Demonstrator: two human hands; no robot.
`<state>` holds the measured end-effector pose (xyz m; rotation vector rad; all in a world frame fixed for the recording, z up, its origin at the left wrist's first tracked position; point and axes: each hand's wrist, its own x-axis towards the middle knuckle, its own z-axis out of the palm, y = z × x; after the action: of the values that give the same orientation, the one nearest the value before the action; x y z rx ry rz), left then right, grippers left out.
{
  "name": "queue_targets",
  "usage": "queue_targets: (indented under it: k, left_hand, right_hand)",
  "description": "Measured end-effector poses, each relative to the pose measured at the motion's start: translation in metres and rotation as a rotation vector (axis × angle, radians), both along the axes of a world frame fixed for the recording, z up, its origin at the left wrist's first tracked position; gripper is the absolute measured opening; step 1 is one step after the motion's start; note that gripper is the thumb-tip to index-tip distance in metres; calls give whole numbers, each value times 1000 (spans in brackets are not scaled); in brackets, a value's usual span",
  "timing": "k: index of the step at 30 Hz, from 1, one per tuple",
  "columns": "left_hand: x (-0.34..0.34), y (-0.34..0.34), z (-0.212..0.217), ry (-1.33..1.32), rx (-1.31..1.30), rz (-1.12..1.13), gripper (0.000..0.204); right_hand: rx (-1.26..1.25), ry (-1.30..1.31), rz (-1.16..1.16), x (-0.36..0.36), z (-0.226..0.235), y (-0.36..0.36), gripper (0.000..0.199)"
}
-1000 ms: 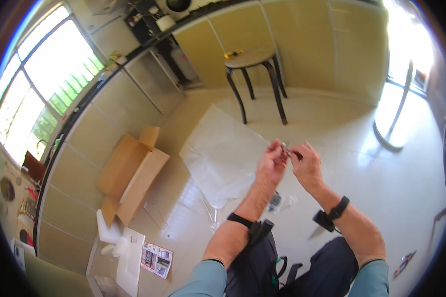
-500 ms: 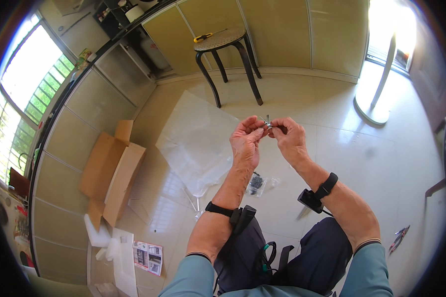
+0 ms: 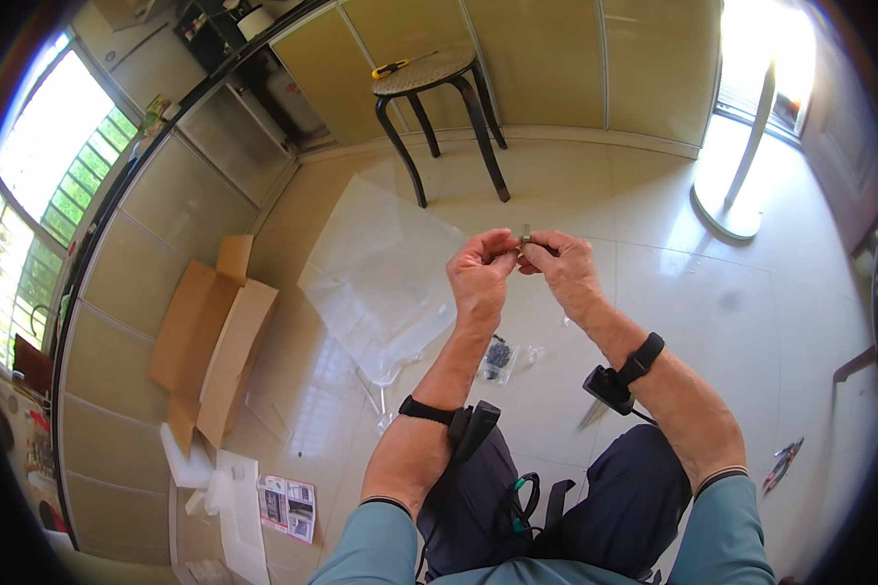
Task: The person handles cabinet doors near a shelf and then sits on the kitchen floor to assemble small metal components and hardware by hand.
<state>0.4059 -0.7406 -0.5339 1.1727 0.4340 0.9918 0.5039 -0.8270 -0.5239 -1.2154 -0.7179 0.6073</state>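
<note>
Out in front of me, both hands meet fingertip to fingertip over a small shiny metal piece [image 3: 526,234], perhaps a clamp or bracket. My left hand [image 3: 480,276] pinches at its left side, thumb against curled fingers. From the right, my right hand [image 3: 562,270] grips it between thumb and forefinger. A narrow flat end sticks up above the fingertips; the rest is hidden by them. Below the hands, on the tiled floor, lies a clear bag of small dark parts [image 3: 498,359]. A large translucent plastic sheet [image 3: 371,278] is spread left of the hands.
A round stool [image 3: 429,74] with a yellow-handled tool [image 3: 390,69] stands ahead. At left are an open cardboard box [image 3: 215,341], white foam [image 3: 239,512] and a printed leaflet [image 3: 288,507]. Pliers [image 3: 782,463] lie at right, and a round-based stand [image 3: 727,216] is farther back.
The metal piece has turned between my fingers, and its thin projecting ends now show as one flat upright strip. My hands stay together; the view has shifted slightly.
</note>
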Motion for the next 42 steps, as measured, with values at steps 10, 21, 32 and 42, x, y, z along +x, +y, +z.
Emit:
queue_targets:
  k: [10,21,32,42]
  left_hand:
    - [-7,4,-1,26,-283,-12,29]
    - [-1,12,-2,205,-371,-255,28]
    - [1,-5,4,548,317,-55,57]
    - [-10,-15,19,457,505,-108,57]
  right_hand:
    - [-104,-162,-64,-9,5,-10,11]
    - [-121,-969,-77,14,-3,-14,9]
    - [-382,-278,267,13,13,-22,16]
    - [-565,-538,306,24,28,-29,20]
